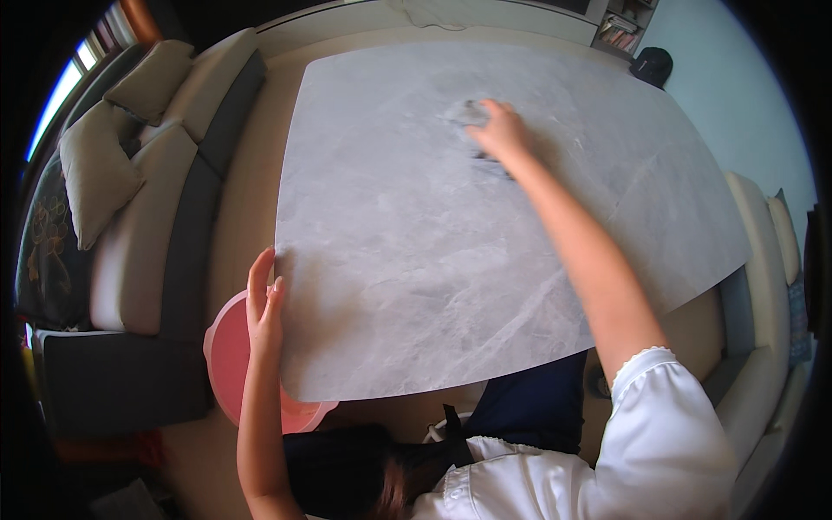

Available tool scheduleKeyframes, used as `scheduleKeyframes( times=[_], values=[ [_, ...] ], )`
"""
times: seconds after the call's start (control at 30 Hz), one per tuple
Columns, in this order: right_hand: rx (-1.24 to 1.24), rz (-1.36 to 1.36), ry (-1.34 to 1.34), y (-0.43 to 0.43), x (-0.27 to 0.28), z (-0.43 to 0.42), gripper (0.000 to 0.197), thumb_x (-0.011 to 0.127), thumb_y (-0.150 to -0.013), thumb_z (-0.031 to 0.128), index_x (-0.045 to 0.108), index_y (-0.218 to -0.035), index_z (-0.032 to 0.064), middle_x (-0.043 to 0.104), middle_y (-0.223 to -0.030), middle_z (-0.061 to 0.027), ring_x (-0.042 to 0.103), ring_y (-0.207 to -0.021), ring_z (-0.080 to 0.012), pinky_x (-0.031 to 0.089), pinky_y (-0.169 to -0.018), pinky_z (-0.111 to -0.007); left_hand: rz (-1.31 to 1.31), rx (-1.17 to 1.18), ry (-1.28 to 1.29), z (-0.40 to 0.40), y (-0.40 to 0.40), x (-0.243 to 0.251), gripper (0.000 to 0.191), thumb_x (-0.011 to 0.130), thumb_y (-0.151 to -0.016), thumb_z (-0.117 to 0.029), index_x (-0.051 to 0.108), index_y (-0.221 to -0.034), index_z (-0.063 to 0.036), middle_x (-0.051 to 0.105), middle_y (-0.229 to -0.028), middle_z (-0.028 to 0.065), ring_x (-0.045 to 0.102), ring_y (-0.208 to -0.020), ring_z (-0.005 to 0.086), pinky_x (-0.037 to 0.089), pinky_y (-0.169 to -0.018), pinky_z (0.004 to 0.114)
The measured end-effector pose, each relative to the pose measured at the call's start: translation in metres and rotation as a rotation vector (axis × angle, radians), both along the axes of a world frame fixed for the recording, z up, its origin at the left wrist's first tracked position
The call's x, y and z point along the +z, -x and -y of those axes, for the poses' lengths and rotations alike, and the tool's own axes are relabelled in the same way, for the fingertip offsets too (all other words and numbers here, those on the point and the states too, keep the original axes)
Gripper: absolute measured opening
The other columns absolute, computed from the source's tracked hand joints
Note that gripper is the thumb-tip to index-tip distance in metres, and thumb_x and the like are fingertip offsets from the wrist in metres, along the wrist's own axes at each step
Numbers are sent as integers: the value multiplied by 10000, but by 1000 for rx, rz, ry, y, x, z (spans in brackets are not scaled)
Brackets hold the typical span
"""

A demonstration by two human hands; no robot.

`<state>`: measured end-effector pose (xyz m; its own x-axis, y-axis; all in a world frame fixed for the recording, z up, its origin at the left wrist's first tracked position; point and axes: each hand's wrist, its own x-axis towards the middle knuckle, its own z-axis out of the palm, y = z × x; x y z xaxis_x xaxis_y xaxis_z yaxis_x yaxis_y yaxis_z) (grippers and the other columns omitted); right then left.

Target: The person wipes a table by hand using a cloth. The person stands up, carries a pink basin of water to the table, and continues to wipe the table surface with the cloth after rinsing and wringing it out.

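Observation:
A large grey marble-patterned table top (403, 227) spreads out before me. My right hand (504, 130) reaches over its far half and presses on a grey cloth (478, 114), which is blurred; part of the cloth shows below the palm. At the table's left edge is my left hand (265, 299), its thumb and fingers apart, with nothing seen in it. Whether its fingertips touch the edge I cannot tell. Below and behind my left forearm stands a pink plastic basin (227, 357), partly hidden by the arm and the table corner.
On the left runs a beige and grey sofa (140, 253) with cushions (97, 172). Another sofa seat (757, 260) lies beyond the table's right side. A black bag (652, 66) rests by the wall at the far right, near a shelf with books (619, 34).

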<state>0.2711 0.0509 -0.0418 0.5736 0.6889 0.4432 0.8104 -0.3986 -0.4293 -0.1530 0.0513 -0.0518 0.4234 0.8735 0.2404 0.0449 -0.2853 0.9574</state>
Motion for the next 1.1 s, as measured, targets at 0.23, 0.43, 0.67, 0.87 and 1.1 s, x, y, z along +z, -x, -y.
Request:
scheduleKeyframes(
  times=[0.23,0.43,0.67,0.87,1.1],
  values=[
    [687,-149,16,238,15,-19,520,677,-598,271,548,-1081,128,493,-1128,-109,470,-1059,-289,451,-838,-402,48,67,9,-5,9,-9,475,468,-869,-238,351,-1280,-32,352,-1321,102,301,-1248,207,243,-1001,313],
    [779,-159,11,247,20,5,506,643,-605,221,540,-1091,129,520,-1085,-86,489,-1015,-294,446,-838,-378,319,362,6,-6,15,-12,361,440,-898,-339,425,-1176,-109,444,-1217,55,404,-1146,167,372,-879,334],
    [529,-108,-109,64,2,51,525,696,-597,147,544,-1093,65,549,-1064,-165,526,-989,-312,429,-850,-364,334,367,81,-8,16,-15,338,375,-917,-361,436,-1148,-123,464,-1196,50,404,-1142,167,355,-860,326],
    [100,-69,-77,-73,-2,181,519,678,-645,153,514,-1122,32,539,-1105,-156,519,-1026,-287,409,-860,-333,385,319,156,-3,8,-10,392,374,-902,-380,419,-1176,-103,425,-1213,57,379,-1153,181,321,-898,329],
    [219,-32,-11,19,8,203,536,671,-603,97,507,-1111,49,514,-1098,-131,502,-1026,-286,415,-859,-353,338,278,182,-1,6,-4,419,343,-910,-382,404,-1202,-86,417,-1234,88,357,-1177,201,315,-918,347]
  ],
)
